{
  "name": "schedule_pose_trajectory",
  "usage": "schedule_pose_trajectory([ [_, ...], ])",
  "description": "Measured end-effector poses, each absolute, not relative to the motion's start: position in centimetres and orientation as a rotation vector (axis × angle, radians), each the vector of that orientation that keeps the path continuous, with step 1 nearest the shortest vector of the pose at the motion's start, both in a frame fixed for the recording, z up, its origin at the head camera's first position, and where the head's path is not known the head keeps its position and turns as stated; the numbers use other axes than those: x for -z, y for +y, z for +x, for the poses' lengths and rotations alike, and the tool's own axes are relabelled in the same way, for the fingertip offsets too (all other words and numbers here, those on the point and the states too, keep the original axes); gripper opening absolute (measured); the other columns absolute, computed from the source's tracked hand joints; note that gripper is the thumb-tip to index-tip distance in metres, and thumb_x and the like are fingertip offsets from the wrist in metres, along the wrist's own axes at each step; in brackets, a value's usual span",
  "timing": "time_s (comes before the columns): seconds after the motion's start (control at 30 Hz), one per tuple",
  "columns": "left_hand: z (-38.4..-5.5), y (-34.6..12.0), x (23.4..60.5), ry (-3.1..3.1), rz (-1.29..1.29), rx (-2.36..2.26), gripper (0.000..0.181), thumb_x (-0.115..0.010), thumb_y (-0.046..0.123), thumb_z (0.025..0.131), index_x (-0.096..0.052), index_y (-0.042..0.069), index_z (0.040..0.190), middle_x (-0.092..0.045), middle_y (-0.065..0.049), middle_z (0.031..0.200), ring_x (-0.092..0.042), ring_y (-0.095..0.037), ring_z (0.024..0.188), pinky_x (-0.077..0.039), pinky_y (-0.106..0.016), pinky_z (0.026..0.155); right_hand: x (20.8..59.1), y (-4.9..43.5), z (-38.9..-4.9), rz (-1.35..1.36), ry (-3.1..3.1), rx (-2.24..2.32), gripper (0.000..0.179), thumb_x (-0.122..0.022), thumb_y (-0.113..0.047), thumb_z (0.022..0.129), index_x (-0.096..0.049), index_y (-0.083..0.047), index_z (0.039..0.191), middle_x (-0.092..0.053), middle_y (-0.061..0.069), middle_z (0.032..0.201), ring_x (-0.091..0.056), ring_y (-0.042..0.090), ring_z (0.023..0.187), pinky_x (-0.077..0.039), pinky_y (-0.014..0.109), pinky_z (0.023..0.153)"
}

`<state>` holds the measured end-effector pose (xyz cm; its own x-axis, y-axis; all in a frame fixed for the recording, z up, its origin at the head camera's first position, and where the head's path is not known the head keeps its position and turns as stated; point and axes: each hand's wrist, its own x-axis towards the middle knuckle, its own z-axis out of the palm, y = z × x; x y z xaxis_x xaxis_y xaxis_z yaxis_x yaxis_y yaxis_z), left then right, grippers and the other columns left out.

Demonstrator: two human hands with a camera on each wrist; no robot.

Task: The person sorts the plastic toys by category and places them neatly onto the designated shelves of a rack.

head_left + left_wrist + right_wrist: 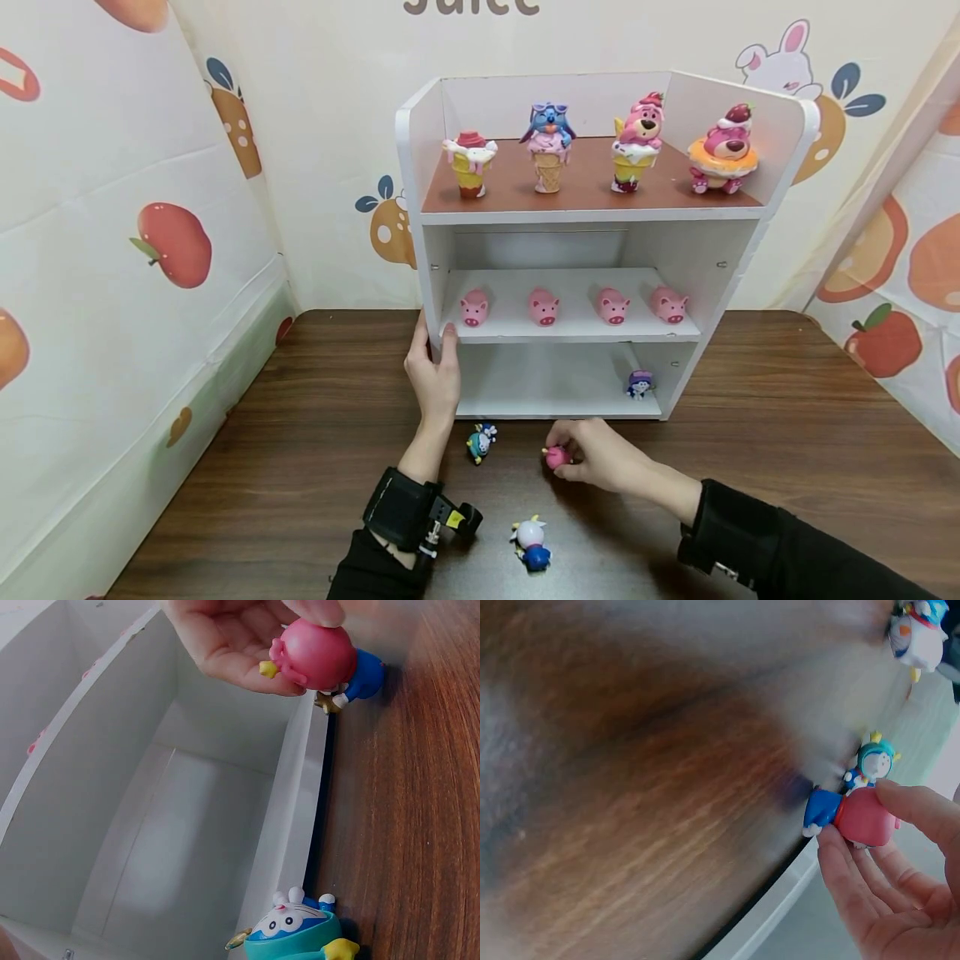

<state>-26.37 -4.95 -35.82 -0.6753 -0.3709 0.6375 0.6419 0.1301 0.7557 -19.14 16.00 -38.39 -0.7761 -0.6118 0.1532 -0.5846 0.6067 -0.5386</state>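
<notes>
My right hand (600, 457) pinches a small figurine (557, 457) with a round pink head and a blue body, just in front of the white toy shelf (577, 339). In the right wrist view the pink head (867, 817) is between thumb and fingers. My left hand (437, 383) grips the shelf's left side panel near the bottom, thumb at the front edge. A figurine in a teal hood (480, 443) lies on the table between my hands. Closer to me lies a white-headed figurine with a blue body (533, 543). A purple-hatted figurine (640, 384) stands at the right end of the bottom level.
Several pink pig heads (543, 307) line the middle level. On the brown top level stand ice-cream-style figures, including a blue one (548, 148) and a pink bear in an orange ring (723, 154). Fruit-printed cloth (90, 250) surrounds the wooden table (337, 367).
</notes>
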Motion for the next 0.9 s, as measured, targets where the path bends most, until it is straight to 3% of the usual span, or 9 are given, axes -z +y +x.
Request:
schedule_pose_trajectory([
  [0.37, -26.4, -5.0, 35.8, -1.646, -0.26, 1.642, 0.042, -0.052, 0.007, 0.087, -0.046, 0.001, 0.128, -0.052, -0.01, 0.123, -0.048, -0.018, 0.11, -0.038, -0.039, 0.091, 38.6, 16.8, -19.7, -0.885, 2.693, 1.015, 0.016, -0.069, -0.005, 0.072, -0.059, -0.005, 0.084, -0.057, -0.003, 0.072, -0.054, 0.005, 0.065, -0.047, 0.02, 0.059],
  [0.63, -26.3, -5.0, 35.8, -1.645, -0.271, 1.653, 0.042, -0.052, 0.007, 0.087, -0.046, 0.002, 0.128, -0.052, -0.01, 0.123, -0.048, -0.018, 0.11, -0.038, -0.039, 0.09, 38.0, 17.1, -19.7, -1.078, 2.772, 0.812, 0.026, -0.071, -0.01, 0.072, -0.059, -0.003, 0.095, -0.059, -0.003, 0.082, -0.054, 0.005, 0.073, -0.046, 0.025, 0.066],
  [0.9, -26.3, -5.0, 35.8, -1.642, -0.263, 1.646, 0.042, -0.052, 0.007, 0.086, -0.046, 0.001, 0.128, -0.052, -0.011, 0.122, -0.049, -0.019, 0.109, -0.039, -0.039, 0.09, 37.1, 17.4, -20.4, -1.333, 2.718, 0.599, 0.041, -0.072, -0.005, 0.07, -0.057, -0.004, 0.108, -0.057, 0.001, 0.101, -0.055, 0.01, 0.09, -0.045, 0.026, 0.078],
])
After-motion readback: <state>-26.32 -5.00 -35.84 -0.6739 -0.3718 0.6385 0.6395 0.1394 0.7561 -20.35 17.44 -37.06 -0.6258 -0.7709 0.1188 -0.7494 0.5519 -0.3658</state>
